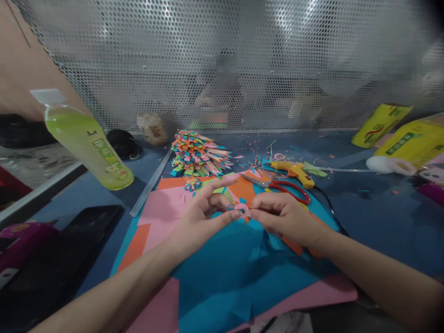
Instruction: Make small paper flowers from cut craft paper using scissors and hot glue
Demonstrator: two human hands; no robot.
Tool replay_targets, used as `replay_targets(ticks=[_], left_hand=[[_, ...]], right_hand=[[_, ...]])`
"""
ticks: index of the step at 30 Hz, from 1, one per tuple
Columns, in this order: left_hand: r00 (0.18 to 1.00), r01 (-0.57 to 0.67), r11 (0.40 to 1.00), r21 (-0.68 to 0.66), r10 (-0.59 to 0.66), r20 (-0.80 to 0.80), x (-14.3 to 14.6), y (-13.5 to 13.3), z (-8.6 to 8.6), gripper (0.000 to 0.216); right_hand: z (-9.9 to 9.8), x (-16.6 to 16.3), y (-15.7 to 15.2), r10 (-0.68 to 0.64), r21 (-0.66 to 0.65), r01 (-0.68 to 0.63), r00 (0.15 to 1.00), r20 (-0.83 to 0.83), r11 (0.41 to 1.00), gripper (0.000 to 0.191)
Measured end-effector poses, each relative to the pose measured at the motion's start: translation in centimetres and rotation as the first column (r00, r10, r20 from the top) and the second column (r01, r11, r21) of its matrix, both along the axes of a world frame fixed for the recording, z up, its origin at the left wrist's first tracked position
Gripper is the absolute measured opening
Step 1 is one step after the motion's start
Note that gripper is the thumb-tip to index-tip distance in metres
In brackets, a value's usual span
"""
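Observation:
Between my two hands is a small paper flower (242, 209) in pink, blue and orange. My left hand (204, 210) pinches its left edge with thumb and a finger. My right hand (286, 215) grips the right side between thumb and fingertips. Beneath them lie sheets of coloured paper (215, 263), blue on top, with pink and orange around it. Scissors with red handles (286, 186) rest just behind my right hand. A small finished-looking paper flower (193, 184) lies behind my left hand.
A pile of fringed paper strips (197, 155) stands at the back. Right of it are paper scraps and a yellow glue gun (294, 171) with a black cord. A green drink bottle (88, 143) and a phone (79, 249) are at left; yellow packages (412, 143) sit at right. Perforated metal (166, 55) borders the back.

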State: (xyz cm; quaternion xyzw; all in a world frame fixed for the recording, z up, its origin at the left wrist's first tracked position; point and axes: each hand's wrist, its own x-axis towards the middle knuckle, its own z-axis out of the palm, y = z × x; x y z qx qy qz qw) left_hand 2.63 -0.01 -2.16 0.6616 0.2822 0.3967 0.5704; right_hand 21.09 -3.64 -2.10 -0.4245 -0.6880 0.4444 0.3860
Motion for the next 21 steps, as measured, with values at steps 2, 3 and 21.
replay_targets(ticks=[2,3,21], left_hand=[[0.999,-0.04,0.998,-0.04,0.04,-0.005,0.09,0.04,-0.01,0.048],[0.998,-0.068,0.996,-0.062,0.068,-0.009,0.15,0.06,0.02,0.046],[0.998,-0.044,0.993,-0.113,0.049,0.042,0.74,-0.14,-0.2,0.042]], right_hand=[[-0.22,0.19,0.26,-0.003,-0.043,0.002,1.0,-0.018,0.999,0.029],[-0.3,0.27,0.36,-0.014,-0.063,0.012,1.0,-0.019,0.998,0.033],[-0.46,-0.03,0.45,-0.041,-0.031,0.041,0.999,-0.011,0.999,0.023]])
